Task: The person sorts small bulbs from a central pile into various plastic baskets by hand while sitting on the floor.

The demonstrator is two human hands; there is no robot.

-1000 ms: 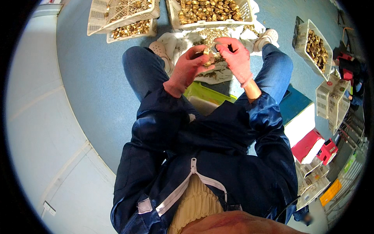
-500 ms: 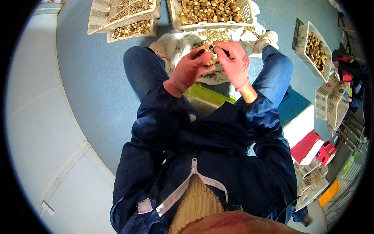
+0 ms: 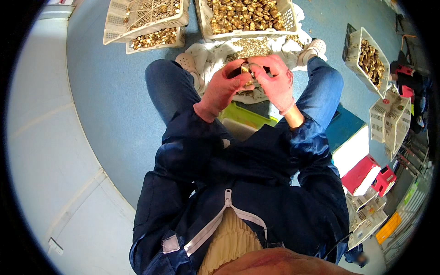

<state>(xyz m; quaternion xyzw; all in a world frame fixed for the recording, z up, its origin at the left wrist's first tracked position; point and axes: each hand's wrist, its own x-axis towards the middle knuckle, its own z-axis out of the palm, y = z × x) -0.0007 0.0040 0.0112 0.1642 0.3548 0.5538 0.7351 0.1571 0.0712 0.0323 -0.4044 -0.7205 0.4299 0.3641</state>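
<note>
Both of my hands wear pink gloves and meet between my knees. My left hand (image 3: 222, 88) is closed around a small brown-and-cream mushroom-like piece (image 3: 247, 70), mostly hidden by the fingers. My right hand (image 3: 276, 81) is closed too, its thumb and fingers pressed against the piece from the right; whether a small tool sits in them is hidden. Under the hands lies a white cloth (image 3: 211, 51) with a heap of pale trimmings (image 3: 251, 48). A green-rimmed tub (image 3: 250, 115) stands between my legs, close below the wrists.
A crate of brown pieces (image 3: 293, 19) stands beyond the cloth. Left of it, one white crate (image 3: 150, 25) rests on another (image 3: 179, 40). To the right are a further filled crate (image 3: 382, 68), stacked crates (image 3: 378, 118), a teal-topped box (image 3: 346, 123) and red stools (image 3: 384, 180).
Both hands have come slightly down toward me, and the right fingers have closed in on the piece. The crates appear a little higher in view at the right, lower at the top.
</note>
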